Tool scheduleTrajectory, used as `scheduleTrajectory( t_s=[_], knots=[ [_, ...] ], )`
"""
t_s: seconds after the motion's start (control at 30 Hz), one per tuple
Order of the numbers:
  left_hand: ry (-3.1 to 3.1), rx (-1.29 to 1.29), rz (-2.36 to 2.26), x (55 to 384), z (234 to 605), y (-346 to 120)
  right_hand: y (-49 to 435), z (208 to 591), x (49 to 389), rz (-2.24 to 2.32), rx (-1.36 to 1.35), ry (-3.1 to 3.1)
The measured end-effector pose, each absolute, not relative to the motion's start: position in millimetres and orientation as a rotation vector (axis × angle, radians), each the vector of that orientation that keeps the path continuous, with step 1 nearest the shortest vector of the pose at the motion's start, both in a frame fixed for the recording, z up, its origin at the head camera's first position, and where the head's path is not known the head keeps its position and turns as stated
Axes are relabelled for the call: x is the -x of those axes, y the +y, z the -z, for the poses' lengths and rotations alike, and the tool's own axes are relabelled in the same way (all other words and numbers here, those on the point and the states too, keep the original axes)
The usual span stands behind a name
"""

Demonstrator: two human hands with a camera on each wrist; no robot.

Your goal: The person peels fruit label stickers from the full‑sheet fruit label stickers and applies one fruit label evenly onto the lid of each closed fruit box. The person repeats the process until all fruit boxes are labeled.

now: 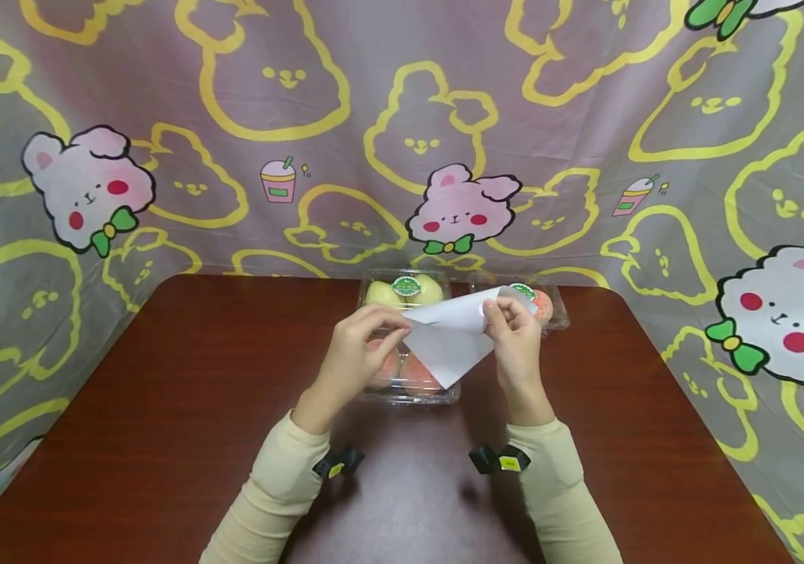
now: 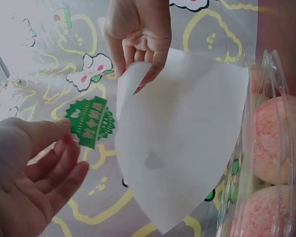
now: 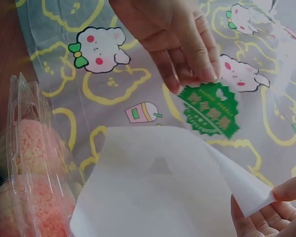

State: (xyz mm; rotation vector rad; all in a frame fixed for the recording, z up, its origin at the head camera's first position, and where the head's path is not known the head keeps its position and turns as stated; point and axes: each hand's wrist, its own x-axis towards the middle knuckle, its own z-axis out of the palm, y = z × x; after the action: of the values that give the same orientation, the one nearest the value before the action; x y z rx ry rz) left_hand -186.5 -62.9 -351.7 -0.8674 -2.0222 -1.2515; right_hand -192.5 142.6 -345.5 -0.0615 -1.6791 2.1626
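My left hand (image 1: 359,352) pinches a green scalloped-edge sticker (image 2: 92,121) by its edge, between thumb and fingertips. Gold lettering and a small leaf mark show on the sticker in the right wrist view. A white sheet of paper (image 1: 452,348), its top edge curled over, is gripped by my right hand (image 1: 520,345). In the left wrist view the sticker stands just apart from the sheet. Below and behind the paper sits clear plastic packaging (image 1: 409,398) with reddish fruit (image 1: 421,377), partly hidden by the sheet.
Behind the paper, yellow-green fruit (image 1: 424,290) lies under clear plastic bearing a green round label (image 1: 405,286). Another clear box (image 1: 558,319) with a green label and a reddish fruit (image 1: 545,307) stands at the back right. A patterned curtain (image 1: 345,157) borders the brown table (image 1: 183,407).
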Motion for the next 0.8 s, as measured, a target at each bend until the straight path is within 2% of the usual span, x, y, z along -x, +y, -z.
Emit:
scheduleTrajectory(
  t_s=[0.37, 0.8],
  knots=[
    [-2.108, 0.763, 1.265, 191.5, 351.6, -70.6, 156.0, 341.0, 197.4, -2.141, 0.022, -1.637],
    [-2.178, 0.641, 1.346, 202.8, 358.9, -77.8, 192.2, 341.1, 199.3, -2.074, 0.100, -1.605]
  ],
)
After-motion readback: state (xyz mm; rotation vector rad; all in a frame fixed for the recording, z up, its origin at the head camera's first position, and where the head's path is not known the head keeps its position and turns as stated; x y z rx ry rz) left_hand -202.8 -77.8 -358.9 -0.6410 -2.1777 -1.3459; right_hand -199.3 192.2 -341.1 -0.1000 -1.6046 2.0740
